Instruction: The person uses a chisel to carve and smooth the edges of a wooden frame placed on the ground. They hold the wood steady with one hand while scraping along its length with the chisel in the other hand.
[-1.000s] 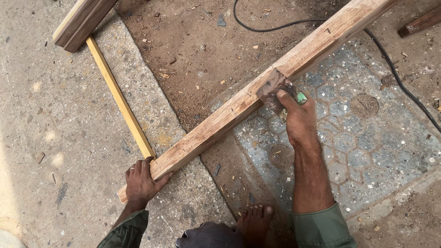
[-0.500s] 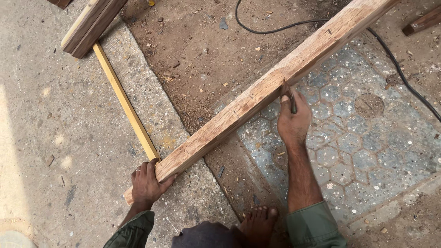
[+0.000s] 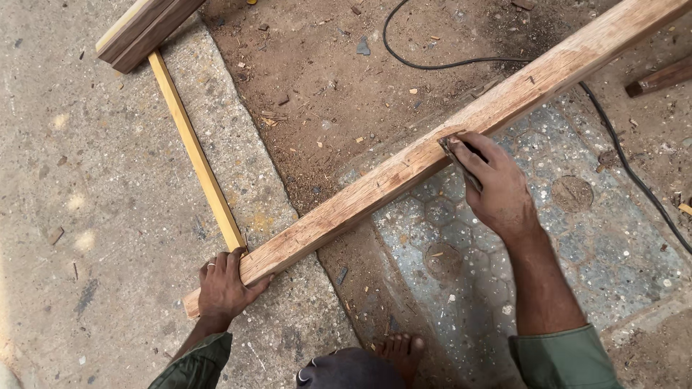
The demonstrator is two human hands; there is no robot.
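Note:
A long wooden beam lies slantwise on the ground, from lower left to upper right. My left hand presses down on its near end, fingers spread over the wood. My right hand rests against the beam's side near its middle and grips a small dark piece, apparently sandpaper, pressed to the wood. My bare foot shows at the bottom, between my green sleeves.
A thin yellow wooden strip lies on the concrete at left, its far end under a dark wooden block. A black cable snakes across the dirt and patterned tiles at right. A brown stick lies at the right edge.
My right hand has slid along the beam's side toward its top edge with the dark piece. My left hand has stayed on the near end.

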